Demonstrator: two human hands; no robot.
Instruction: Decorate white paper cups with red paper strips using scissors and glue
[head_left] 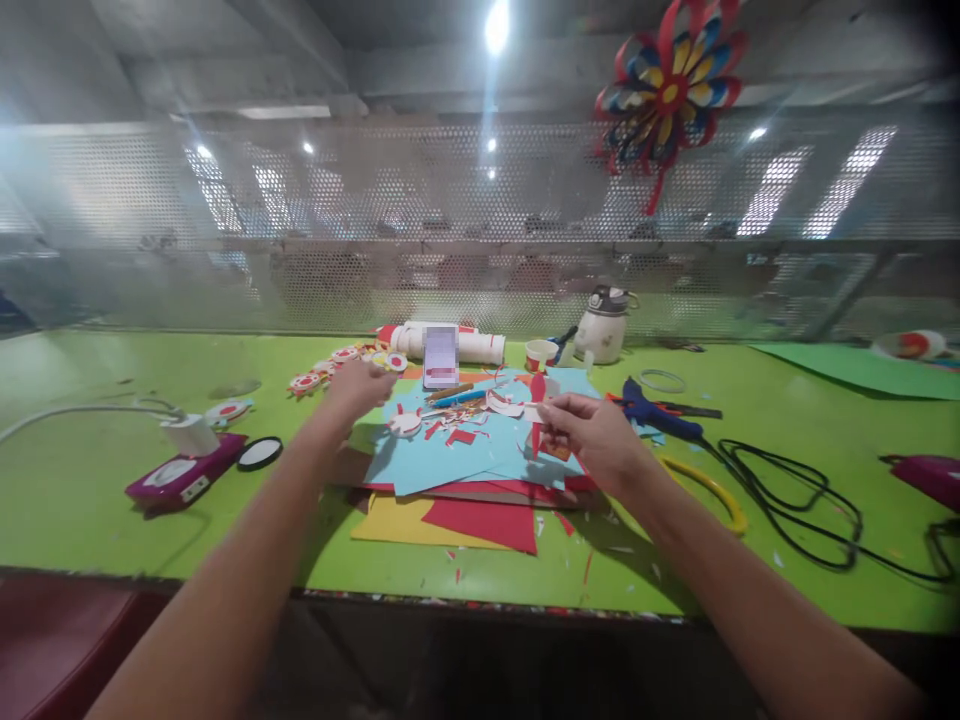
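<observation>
My right hand (pixel 574 425) is closed in a pinch on a small white-and-red paper piece (pixel 537 412), held over the light blue paper sheets (pixel 435 465). My left hand (pixel 360 385) reaches over the back left of those sheets, beside a group of red-and-white paper flower shapes (pixel 306 382). Its fingertips are too blurred to tell whether they hold anything. A round white paper piece with red tabs (pixel 406 423) lies on the blue sheets, near paper scraps (pixel 460 437) and a blue pen (pixel 459 398).
A phone (pixel 441 358) stands behind the sheets, before white rolls (pixel 480 347). To the right are a glue gun (pixel 660 412), its black cable, a yellow ring (pixel 712 490) and a white jug (pixel 601 330). A purple power strip (pixel 184 478) lies left.
</observation>
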